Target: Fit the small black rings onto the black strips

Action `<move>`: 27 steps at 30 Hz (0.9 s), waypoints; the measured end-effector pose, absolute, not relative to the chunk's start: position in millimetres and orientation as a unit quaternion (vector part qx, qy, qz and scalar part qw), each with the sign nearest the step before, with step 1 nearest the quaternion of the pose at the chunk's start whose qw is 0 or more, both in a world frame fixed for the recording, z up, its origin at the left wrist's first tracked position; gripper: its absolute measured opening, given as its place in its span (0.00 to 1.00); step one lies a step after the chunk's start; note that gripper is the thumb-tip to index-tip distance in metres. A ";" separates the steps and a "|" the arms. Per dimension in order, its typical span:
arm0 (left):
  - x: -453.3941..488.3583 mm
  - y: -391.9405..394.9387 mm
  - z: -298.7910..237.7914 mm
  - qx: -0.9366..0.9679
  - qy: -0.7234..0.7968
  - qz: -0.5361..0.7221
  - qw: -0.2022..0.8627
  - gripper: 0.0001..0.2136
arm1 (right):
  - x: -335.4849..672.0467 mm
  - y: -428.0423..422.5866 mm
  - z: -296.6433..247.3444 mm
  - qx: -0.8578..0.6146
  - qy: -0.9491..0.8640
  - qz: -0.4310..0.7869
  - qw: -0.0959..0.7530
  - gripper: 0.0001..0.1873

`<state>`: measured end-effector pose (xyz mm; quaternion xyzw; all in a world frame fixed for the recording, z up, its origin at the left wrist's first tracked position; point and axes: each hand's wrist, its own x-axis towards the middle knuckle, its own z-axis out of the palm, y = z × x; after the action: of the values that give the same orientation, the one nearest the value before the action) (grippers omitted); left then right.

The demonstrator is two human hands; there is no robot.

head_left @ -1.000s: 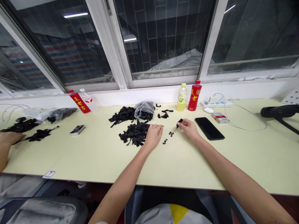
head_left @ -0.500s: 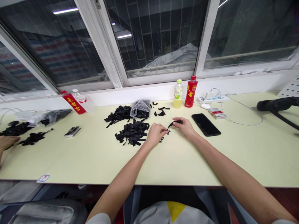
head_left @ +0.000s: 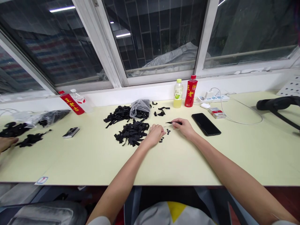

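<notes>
My right hand [head_left: 184, 126] is closed around slim, pointed black tweezers [head_left: 169, 122], whose tip points left just above the table. Beside the near pile of black fabric strips [head_left: 132, 132], my left hand [head_left: 154, 135] is curled with its fingers together. What it pinches, if anything, is hidden. Several small black rings [head_left: 168, 132] lie on the table between my hands, and others rest by the left fingertips. Behind this pile spreads a second heap of black strips [head_left: 118, 114], partly under a clear plastic bag [head_left: 140, 107].
A phone [head_left: 206, 124], a red and white box [head_left: 217, 113], a green-capped bottle [head_left: 178, 95] and a red bottle [head_left: 191, 92] stand or lie to the right. A small black and white box [head_left: 71, 132] sits left. Another person's hand [head_left: 7, 143] touches black pieces far left.
The tweezers have lifted away from the small rings and now lie more level, pointing left. My left hand has drawn slightly left, off the rings. The view shifts slightly.
</notes>
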<state>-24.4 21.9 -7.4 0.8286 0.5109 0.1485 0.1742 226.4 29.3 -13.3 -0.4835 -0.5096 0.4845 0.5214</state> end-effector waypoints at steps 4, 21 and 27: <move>-30.9 19.4 -1.8 0.820 0.524 0.163 0.163 0.07 | 227.1 24.7 -6.8 -0.485 -0.532 0.472 0.509 0.18; -23.9 18.6 4.5 0.673 0.446 0.348 0.477 0.29 | 213.8 -4.2 12.0 -0.435 -0.649 0.461 0.421 0.16; -16.5 10.5 5.2 0.670 0.438 0.342 0.492 0.35 | 214.2 -5.9 11.6 -0.451 -0.653 0.442 0.418 0.18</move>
<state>-16.5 10.5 5.2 0.6702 0.4375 0.3420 0.4924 214.2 -5.9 11.6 -0.4515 -0.6525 0.4421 0.4182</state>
